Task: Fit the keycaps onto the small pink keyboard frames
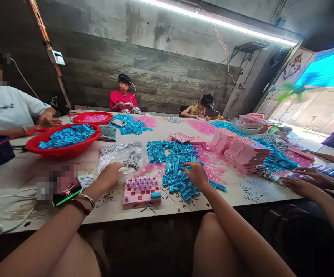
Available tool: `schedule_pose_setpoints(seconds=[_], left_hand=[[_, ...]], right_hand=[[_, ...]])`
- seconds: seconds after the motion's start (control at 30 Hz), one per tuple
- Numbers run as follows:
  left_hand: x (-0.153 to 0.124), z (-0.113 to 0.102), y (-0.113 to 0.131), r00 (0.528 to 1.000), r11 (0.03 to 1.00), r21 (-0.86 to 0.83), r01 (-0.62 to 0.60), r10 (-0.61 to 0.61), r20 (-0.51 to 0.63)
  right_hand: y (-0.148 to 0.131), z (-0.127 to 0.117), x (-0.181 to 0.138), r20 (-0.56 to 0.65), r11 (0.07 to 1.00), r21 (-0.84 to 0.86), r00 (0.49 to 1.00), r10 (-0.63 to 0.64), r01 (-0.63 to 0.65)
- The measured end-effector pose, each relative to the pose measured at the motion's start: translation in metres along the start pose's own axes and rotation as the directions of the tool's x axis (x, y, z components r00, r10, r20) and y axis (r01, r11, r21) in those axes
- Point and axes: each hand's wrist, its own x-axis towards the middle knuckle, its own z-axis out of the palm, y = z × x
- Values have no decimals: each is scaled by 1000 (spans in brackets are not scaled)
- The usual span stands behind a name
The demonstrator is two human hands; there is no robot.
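My left hand [111,176] is at the near edge of a clear plastic bag [109,152] of small silvery parts [133,159]. Its fingers are bent together, and their tips are partly hidden. My right hand [198,175] is over a heap of blue plastic pieces [180,179], fingers curled down among them; whatever they pinch is hidden. Between my hands, near the table's front edge, lies a pink tray-like base [142,198] with square openings. Rows of clear purple pieces [143,182] fill its far part, and a blue piece [155,195] sits at its near right corner.
Stacked pink bases [244,152] stand right of the blue heap, beside scattered pink bits [210,163]. Red baskets [63,152], a phone [67,192] and cables lie left. A co-worker's hands [305,182] work at right; other people sit around the table [103,211].
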Motion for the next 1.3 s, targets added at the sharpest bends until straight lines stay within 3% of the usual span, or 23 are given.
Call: schedule_pose_setpoints(seconds=[0.23, 0.37, 0.57, 0.7, 0.87, 1.07, 1.17, 1.3], left_hand=[[2, 6, 4, 1000, 996, -82, -27, 28, 14], [10, 24, 4, 993, 991, -74, -115, 114, -20], [20, 43, -1, 994, 992, -64, -110, 109, -30], [18, 34, 2, 989, 985, -98, -140, 134, -68], [11, 15, 12, 989, 983, -109, -144, 141, -36], [-8, -7, 47, 972, 929, -302, -213, 169, -164], [-25, -11, 69, 963, 855, -442, -271, 239, -129], [-46, -12, 89, 940, 853, -417, -314, 341, -10]], right_hand=[[5, 10, 9, 55, 1000, 3, 998, -7, 7], [-5, 15, 13, 71, 997, 20, 995, -72, 70], [-26, 21, 16, 129, 986, 45, 978, -162, 158], [-20, 21, 17, 145, 989, 34, 978, -151, 147], [-19, 26, 15, 149, 985, 54, 974, -170, 164], [-52, 40, 15, 263, 904, 106, 865, -428, 415], [-59, 42, 12, 314, 878, 58, 826, -467, 474], [-57, 43, 8, 354, 873, 66, 807, -473, 483]])
